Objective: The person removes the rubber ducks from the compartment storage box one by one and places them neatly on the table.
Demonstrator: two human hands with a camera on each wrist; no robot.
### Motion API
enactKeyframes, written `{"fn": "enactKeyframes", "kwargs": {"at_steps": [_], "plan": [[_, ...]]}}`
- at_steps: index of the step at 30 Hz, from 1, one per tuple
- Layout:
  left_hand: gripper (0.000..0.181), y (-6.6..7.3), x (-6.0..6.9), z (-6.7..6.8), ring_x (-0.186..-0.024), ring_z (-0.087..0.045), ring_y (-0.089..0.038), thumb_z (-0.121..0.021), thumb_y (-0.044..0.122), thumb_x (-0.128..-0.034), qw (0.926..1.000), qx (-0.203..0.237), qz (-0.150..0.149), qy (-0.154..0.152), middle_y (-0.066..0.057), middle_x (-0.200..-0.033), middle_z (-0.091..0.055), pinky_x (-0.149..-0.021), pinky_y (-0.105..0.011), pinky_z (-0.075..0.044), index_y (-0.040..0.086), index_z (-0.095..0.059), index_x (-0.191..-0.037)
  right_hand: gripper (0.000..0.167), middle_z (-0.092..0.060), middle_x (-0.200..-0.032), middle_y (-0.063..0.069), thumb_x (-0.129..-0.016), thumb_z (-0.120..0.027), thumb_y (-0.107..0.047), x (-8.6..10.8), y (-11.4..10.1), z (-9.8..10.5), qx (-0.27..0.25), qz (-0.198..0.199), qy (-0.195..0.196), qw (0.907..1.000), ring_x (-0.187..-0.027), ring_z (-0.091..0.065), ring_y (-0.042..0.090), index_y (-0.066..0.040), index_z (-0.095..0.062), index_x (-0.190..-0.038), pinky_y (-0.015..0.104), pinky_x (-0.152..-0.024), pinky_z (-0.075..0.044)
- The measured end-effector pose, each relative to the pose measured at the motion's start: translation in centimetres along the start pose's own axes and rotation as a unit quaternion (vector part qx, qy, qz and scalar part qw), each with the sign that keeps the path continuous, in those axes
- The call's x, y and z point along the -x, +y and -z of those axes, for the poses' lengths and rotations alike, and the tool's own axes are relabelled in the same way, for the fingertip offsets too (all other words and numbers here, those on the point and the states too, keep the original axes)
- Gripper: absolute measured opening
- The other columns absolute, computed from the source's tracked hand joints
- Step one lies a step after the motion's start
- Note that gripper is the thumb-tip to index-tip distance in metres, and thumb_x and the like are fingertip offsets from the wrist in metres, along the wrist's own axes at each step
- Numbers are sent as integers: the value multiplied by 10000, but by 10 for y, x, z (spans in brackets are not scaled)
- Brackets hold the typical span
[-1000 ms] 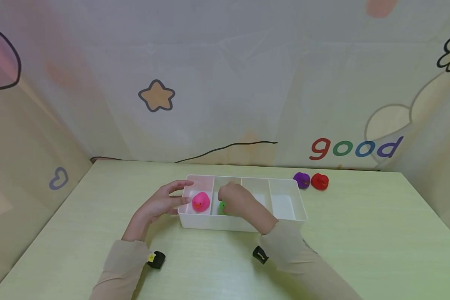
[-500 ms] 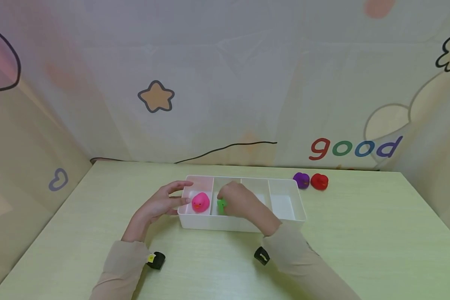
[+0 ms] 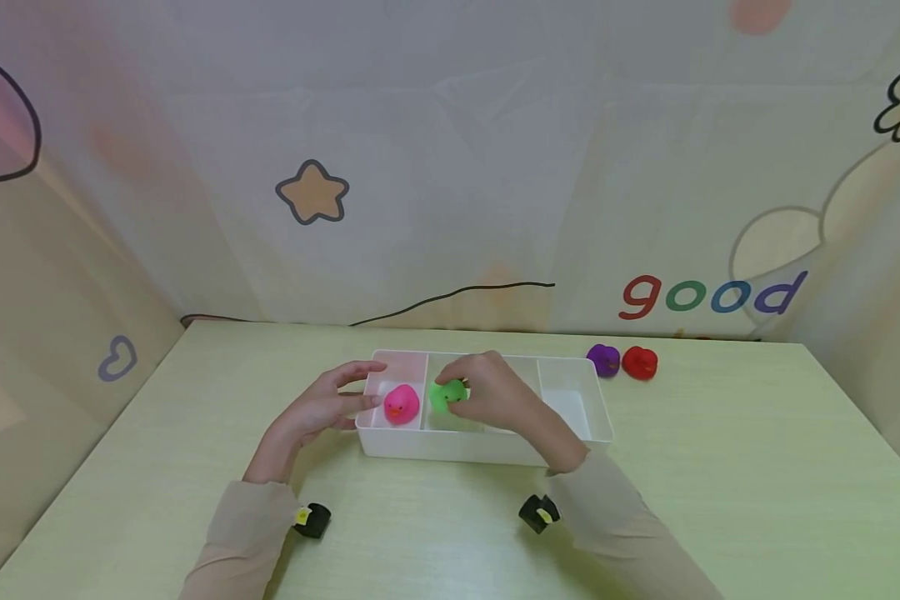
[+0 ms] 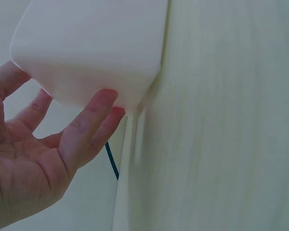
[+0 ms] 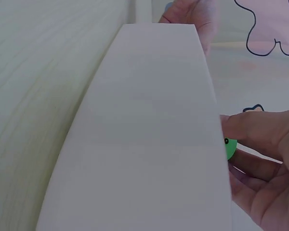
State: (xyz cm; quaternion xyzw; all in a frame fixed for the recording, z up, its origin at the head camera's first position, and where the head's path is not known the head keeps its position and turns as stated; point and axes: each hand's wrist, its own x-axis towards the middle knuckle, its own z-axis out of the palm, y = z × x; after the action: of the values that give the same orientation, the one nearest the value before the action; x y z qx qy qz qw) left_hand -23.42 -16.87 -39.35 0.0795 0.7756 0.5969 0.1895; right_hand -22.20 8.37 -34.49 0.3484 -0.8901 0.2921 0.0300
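Observation:
A long white divided tray [image 3: 450, 447] stands on the table. At its left end my left hand [image 3: 326, 408] rests with spread, nearly straight fingers; in the left wrist view the fingers [image 4: 94, 108] touch the end wall. My right hand [image 3: 504, 390] pinches a green rubber duck [image 3: 447, 397] between thumb and fingers over the second compartment from the left. The right wrist view shows only a sliver of this duck [image 5: 231, 148] behind the tray's wall. In the leftmost, pinkish compartment sits a pink rubber duck [image 3: 401, 404].
Just beyond the tray's right end, a purple duck [image 3: 604, 361] and a red duck [image 3: 640, 363] sit close together on the pale table [image 3: 720, 467]. A printed cloth backdrop [image 3: 450, 183] rises along the table's far edge.
My right hand has moved up and slightly right, and the green duck has come up with it, showing more between the fingers. The left hand has stayed in place.

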Motion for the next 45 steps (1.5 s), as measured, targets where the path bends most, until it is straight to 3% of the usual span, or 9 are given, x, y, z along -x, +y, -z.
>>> {"fn": "enactKeyframes", "kwargs": {"at_steps": [5, 12, 19, 29, 39, 45], "plan": [[529, 0, 0, 0, -1097, -517, -326, -641, 159, -846, 10000, 2, -25, -5, -142, -1390, -342, -767, -414, -516, 125, -431, -1332, 243, -677, -951, 123, -713, -712, 21, 6, 3, 9, -307, -60, 238, 9992, -823, -632, 201, 41, -685, -954, 309, -732, -534], [534, 0, 0, 0, -1110, -507, -327, -644, 165, -845, 10000, 10, -44, -15, -141, -1387, -346, -766, -409, -517, 124, -430, -1332, 279, -664, -1015, 142, -721, -711, 22, 15, 11, 25, -803, -305, 499, 9950, -919, -633, 239, 45, -672, -996, 302, -774, -522], [523, -1, -1, 1, -1132, -492, -338, -644, 156, -843, 10000, 37, -16, 17, -127, -1384, -350, -766, -407, -518, 131, -441, -1324, 319, -642, -1043, 180, -685, -738, 54, 25, 21, 40, -1066, -355, 997, 9886, -903, -633, 286, 60, -666, -996, 325, -742, -531], [533, -2, -1, 1, -1130, -492, -337, -646, 163, -842, 10000, 62, -52, -21, -134, -1383, -342, -770, -413, -517, 119, -432, -1328, 350, -630, -1068, 177, -703, -738, 37, 40, 33, 61, -1182, -864, 1143, 9826, -908, -624, 297, 37, -653, -1043, 380, -789, -515], [536, -1, -1, 1, -1141, -483, -334, -649, 174, -840, 10000, 11, -5, 10, -121, -1384, -346, -763, -404, -515, 136, -433, -1329, 390, -625, -1069, 198, -707, -732, 46, 56, 48, 78, -1272, -1103, 1294, 9772, -910, -619, 318, 67, -627, -1082, 319, -784, -516], [530, -1, 0, 0, -1154, -467, -346, -640, 165, -846, 10000, 1, 9, 9, -128, -1385, -341, -767, -410, -512, 126, -430, -1331, 390, -613, -1098, 199, -731, -730, 3, 68, 58, 88, -1286, -1532, 1332, 9707, -909, -630, 327, 39, -626, -1105, 221, -710, -523]]}}
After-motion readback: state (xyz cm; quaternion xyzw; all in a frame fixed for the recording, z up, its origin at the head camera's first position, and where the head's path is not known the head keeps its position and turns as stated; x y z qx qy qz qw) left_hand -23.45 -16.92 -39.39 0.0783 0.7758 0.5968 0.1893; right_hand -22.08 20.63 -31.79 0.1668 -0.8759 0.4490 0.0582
